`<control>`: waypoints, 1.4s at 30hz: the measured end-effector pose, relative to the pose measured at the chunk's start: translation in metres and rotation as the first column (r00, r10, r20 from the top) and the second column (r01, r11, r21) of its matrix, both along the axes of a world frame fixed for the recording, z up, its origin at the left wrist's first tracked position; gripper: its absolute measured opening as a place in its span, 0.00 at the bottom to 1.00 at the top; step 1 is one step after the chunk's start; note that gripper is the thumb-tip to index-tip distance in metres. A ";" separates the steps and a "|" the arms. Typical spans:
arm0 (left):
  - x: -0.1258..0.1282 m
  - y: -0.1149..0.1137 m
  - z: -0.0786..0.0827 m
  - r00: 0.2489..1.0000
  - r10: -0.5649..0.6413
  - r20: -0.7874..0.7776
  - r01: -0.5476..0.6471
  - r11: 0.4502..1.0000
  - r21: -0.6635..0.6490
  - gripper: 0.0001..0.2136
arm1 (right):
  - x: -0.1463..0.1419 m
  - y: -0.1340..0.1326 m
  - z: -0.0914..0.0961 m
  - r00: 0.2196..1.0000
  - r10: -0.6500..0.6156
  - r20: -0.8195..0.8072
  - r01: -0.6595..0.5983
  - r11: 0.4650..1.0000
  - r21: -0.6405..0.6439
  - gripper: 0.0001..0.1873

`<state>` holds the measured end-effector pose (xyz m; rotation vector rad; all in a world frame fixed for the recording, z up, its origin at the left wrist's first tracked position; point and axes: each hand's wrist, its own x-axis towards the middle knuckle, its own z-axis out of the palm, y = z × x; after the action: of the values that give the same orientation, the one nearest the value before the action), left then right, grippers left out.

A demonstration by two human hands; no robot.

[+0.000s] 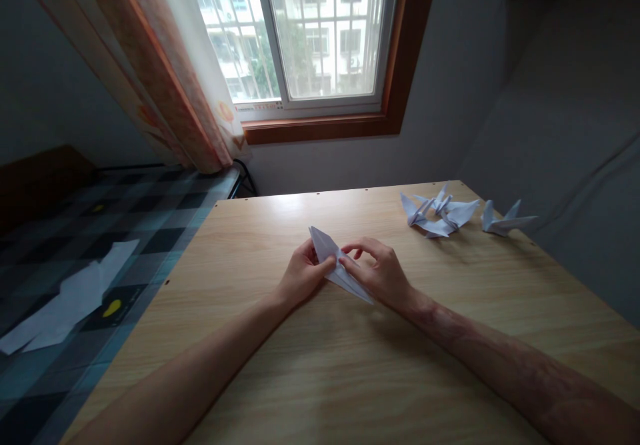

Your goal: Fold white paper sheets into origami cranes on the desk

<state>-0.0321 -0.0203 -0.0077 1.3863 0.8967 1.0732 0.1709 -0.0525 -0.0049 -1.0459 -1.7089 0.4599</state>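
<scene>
A partly folded white paper piece (334, 261), long and pointed at both ends, lies slantwise over the middle of the light wooden table (350, 365). My left hand (300, 275) pinches its left side with thumb and fingers. My right hand (380, 268) pinches its right side, fingertips meeting the left thumb at the paper's middle. Both hands rest low on the tabletop.
Folded white paper cranes sit at the table's far right: a cluster (436, 213) and a single one (503, 220). Loose white paper sheets (70, 298) lie on a checked blue bed cover (125, 232) at left. A window (310, 32) and curtain (170, 72) are behind.
</scene>
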 end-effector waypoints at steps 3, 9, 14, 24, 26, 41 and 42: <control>0.000 0.001 0.000 1.000 0.010 0.011 -0.010 1.000 -0.013 0.23 | 0.001 0.000 -0.002 0.999 0.009 0.031 -0.010 0.999 0.039 0.06; 0.001 0.000 0.003 0.999 0.024 0.034 -0.024 1.000 -0.004 0.22 | 0.001 0.002 -0.005 0.999 0.024 0.025 -0.026 0.994 0.102 0.08; 0.002 -0.002 0.007 0.997 0.012 0.082 -0.010 1.000 -0.025 0.21 | 0.001 0.002 -0.004 1.000 0.012 -0.005 -0.011 0.997 0.078 0.10; 0.001 0.000 0.003 0.995 0.000 0.103 0.011 0.995 -0.099 0.21 | 0.000 -0.001 -0.003 0.997 -0.040 0.073 0.033 0.995 0.093 0.09; 0.001 0.001 0.002 0.995 0.005 0.097 0.003 0.996 -0.089 0.20 | 0.000 -0.001 -0.003 0.995 -0.053 0.087 0.043 0.993 0.112 0.08; -0.002 0.000 0.001 1.000 0.016 -0.008 -0.017 0.999 -0.038 0.21 | 0.003 0.009 -0.012 0.972 0.037 -0.231 -0.103 0.953 -0.284 0.13; -0.003 0.000 0.001 1.000 0.012 -0.014 -0.012 0.999 -0.039 0.21 | 0.003 0.010 -0.013 0.961 0.056 -0.273 -0.140 0.944 -0.299 0.13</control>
<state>-0.0347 -0.0202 -0.0070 1.3588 0.9323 1.0512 0.1736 -0.0425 -0.0181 -1.0732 -1.4840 0.9207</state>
